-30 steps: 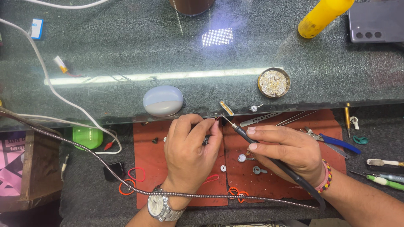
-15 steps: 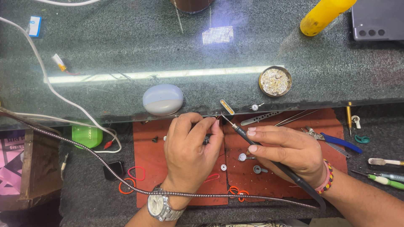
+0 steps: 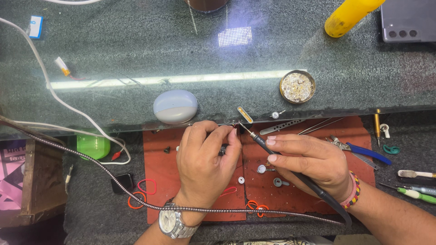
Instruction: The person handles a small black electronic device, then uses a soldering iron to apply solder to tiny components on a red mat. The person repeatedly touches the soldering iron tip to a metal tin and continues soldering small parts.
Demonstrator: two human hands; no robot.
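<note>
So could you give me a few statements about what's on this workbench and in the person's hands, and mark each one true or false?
1. The right hand holds a dark soldering iron with its tip pointing toward the left hand. True.
2. The left hand lies flat and open on the red mat. False: its fingers are pinched together on a small part that they mostly hide.
3. A wristwatch sits on the left wrist. True.
4. The round tin on the glass top is empty. False: it holds shiny metal scraps.
5. Blue-handled pliers lie to the right of the right hand. True.
6. The yellow bottle stands on the red mat. False: it is at the far edge of the glass top.
</note>
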